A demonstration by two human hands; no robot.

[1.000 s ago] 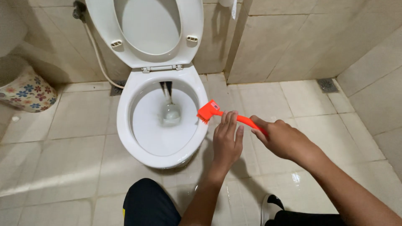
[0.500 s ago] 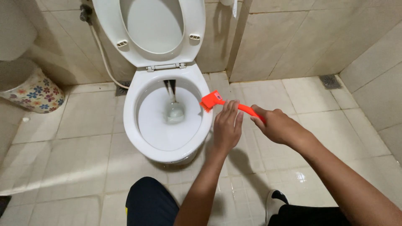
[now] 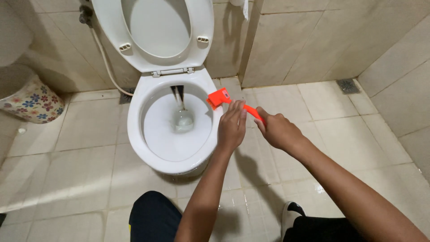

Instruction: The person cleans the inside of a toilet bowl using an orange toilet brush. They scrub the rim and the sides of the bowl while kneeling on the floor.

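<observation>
Orange plastic brush (image 3: 224, 99) hovers at the right rim of the white toilet bowl (image 3: 139, 134), its bristled head over the edge. Both hands grip its handle: the left hand (image 3: 231, 126) closed near the head, the right hand (image 3: 277, 130) wrapped around the end. Behind, the seat lid (image 3: 154, 31) stands raised; a flowered bin (image 3: 27, 98) sits on the tiled floor (image 3: 71, 179).

The middle of the orange brush (image 3: 224, 99) handle is covered by the left hand (image 3: 232, 126) and its end by the right hand (image 3: 277, 131). The raised toilet lid (image 3: 154, 31) is cut off at 12 o'clock, the flowered bin (image 3: 27, 98) at 9 o'clock.
</observation>
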